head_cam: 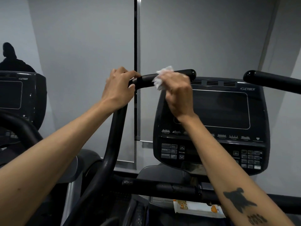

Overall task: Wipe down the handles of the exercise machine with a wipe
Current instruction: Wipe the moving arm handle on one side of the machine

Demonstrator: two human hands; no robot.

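The black left handle (146, 79) of the exercise machine curves up from below and runs right to a rounded end (192, 73). My left hand (119, 88) grips the handle at its bend. My right hand (176, 93) holds a crumpled white wipe (161, 77) wrapped against the handle's horizontal stretch, just right of my left hand. The machine's right handle (270, 80) pokes in from the right edge, untouched.
The machine's dark console (219, 110) with screen and button pads (172, 151) sits behind my right arm. A white wipes packet (198, 208) lies in the tray below. Another machine's console (17, 95) stands at left, with a person's silhouette (11, 59) behind it. Grey blinds fill the background.
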